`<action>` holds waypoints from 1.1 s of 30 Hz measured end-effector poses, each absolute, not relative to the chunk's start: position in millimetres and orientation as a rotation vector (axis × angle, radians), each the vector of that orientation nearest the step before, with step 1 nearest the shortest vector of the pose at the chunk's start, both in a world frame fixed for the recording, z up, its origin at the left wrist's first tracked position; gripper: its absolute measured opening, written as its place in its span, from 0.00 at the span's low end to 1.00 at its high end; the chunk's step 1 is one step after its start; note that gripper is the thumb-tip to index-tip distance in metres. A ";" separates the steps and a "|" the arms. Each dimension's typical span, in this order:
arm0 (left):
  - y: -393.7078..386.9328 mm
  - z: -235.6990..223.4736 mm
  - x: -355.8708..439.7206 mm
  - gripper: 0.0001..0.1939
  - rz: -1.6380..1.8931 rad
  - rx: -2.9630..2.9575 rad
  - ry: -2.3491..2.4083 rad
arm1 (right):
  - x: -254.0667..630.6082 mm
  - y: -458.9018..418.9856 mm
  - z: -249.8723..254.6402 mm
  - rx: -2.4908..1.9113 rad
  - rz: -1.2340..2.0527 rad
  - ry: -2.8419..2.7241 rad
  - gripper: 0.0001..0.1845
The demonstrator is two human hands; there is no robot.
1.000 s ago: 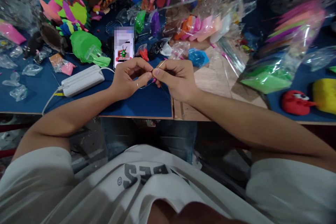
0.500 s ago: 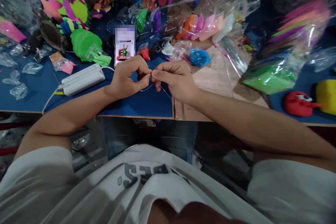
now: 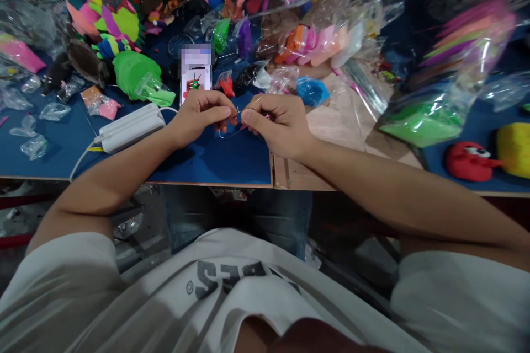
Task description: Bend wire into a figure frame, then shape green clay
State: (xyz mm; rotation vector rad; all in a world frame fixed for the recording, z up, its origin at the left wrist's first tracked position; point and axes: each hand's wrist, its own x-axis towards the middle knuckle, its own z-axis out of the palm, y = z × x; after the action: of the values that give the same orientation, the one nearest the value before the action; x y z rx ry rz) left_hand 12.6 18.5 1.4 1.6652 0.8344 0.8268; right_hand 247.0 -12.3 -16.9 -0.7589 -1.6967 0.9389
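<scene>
My left hand point(image 3: 201, 117) and my right hand point(image 3: 286, 124) meet fingertip to fingertip above the table's front part. Between them runs a thin, pale wire point(image 3: 227, 135), bent in a loop that hangs below the fingers. Left thumb and forefinger pinch near one end of it. My right thumb and fingers are closed on the wire too, and a bit of something pink point(image 3: 244, 127) shows at those fingers; its kind is hidden. Just behind my left hand stands a phone point(image 3: 196, 78) with a picture of a small green figure on its screen.
A white power adapter point(image 3: 131, 128) with a cable lies left of my hands. Behind are a green clay piece point(image 3: 137, 74), a blue packet point(image 3: 312, 91) and bagged colored clay point(image 3: 314, 44). Rightward sit a large clay bag point(image 3: 422, 127) and a red clay figure point(image 3: 471, 161).
My fingertips have drawn slightly apart, and the wire's loop now shows more plainly below them. A pink bit has come into sight at my right fingers. The view has shifted slightly.
</scene>
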 end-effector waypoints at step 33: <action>7.2 7.2 12.4 0.10 1.181 2.142 0.611 | 243.8 -19.5 -20.6 -0.695 0.706 -1.856 0.28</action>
State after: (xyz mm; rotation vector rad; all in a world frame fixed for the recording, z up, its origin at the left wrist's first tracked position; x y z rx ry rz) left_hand 12.4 7.2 7.2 2.1418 0.6107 1.1810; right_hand 243.8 -19.5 -20.6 -0.6953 -1.8565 0.7056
